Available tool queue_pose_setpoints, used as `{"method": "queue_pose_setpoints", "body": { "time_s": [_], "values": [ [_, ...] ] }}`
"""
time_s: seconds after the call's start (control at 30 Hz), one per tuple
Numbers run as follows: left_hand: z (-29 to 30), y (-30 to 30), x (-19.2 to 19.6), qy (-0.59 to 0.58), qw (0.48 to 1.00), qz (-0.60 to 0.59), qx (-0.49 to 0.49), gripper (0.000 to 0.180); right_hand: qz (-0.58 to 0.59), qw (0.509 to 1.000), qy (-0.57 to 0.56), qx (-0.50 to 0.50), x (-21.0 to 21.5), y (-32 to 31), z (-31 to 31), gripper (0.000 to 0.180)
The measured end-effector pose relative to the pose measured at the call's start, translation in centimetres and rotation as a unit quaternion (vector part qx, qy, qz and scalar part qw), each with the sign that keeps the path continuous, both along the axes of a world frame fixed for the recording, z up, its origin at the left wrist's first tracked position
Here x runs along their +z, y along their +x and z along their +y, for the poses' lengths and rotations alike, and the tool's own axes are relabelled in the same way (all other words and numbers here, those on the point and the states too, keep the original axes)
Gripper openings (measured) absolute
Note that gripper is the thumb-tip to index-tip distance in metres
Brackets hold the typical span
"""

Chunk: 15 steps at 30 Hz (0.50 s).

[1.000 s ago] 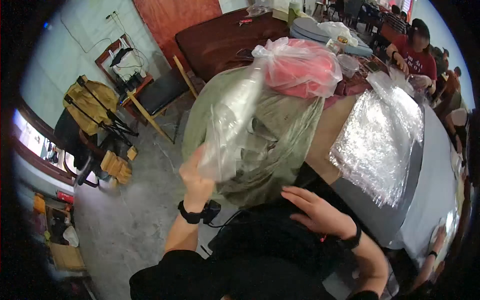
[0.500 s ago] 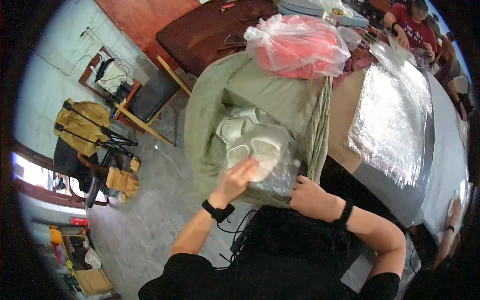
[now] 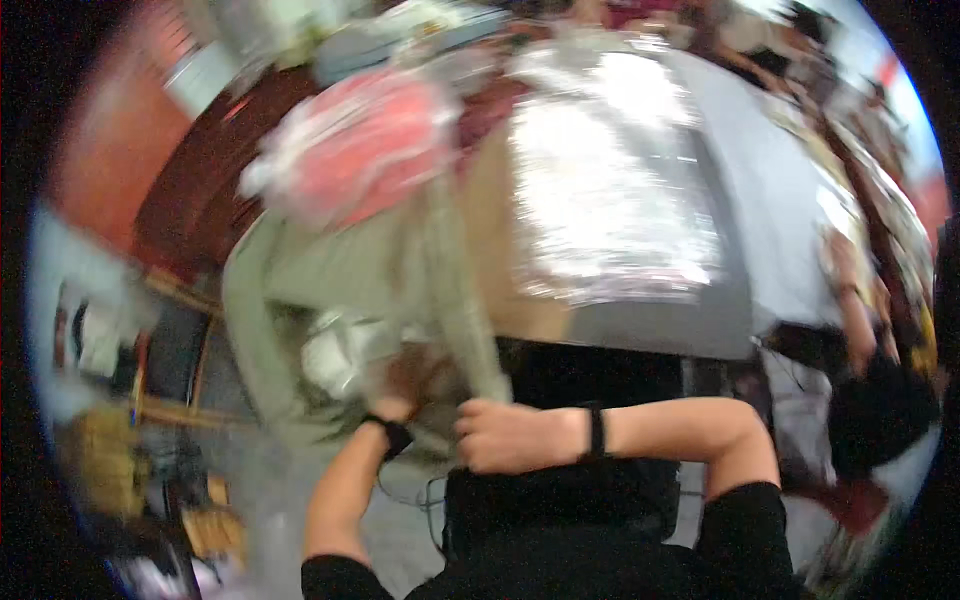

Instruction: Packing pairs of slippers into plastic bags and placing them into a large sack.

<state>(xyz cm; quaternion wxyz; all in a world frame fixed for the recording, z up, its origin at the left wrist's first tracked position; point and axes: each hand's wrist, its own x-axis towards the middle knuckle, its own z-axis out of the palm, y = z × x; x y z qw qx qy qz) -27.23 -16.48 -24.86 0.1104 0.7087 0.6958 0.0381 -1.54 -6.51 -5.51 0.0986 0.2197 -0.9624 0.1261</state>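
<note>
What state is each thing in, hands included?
Sack: open, white pieces showing inside
White pieces: blurred, partly hidden
Left hand: inside the sack's mouth, grip too blurred to tell
Right hand: closed on the sack's rim
Pink bundle: wrapped in clear plastic
Shiny plastic: lying flat

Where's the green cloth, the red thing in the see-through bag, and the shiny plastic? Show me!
Green cloth [image 3: 345, 258]: head view, on its flat upper part.
Red thing [image 3: 375, 150]: head view, on its middle, seen through the bag.
Shiny plastic [image 3: 610, 190]: head view, on the middle of its top.
</note>
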Motion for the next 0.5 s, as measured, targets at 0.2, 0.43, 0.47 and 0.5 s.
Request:
{"method": "queue_pose_setpoints", "body": {
  "time_s": [0.2,0.43,0.47,0.5],
  "values": [
    [4.8,-3.4,1.7,-0.268,0.962,0.040,-0.021,0.085,-0.003,0.998,0.036,-0.052,-0.4,1.5,1.2,0.009],
    [3.5,-0.6,12.2,-0.233,0.963,-0.114,0.066,0.069,0.064,0.970,-0.116,-0.203,3.1,11.1,6.8,0.050],
    [4.1,1.2,16.1,-0.283,0.949,-0.078,0.118,0.065,0.057,0.954,-0.133,-0.261,3.5,13.4,7.9,0.057],
    [4.5,2.2,19.2,-0.330,0.928,-0.042,0.170,0.060,0.061,0.939,-0.119,-0.316,3.8,15.6,9.0,0.057]
  ]
}}
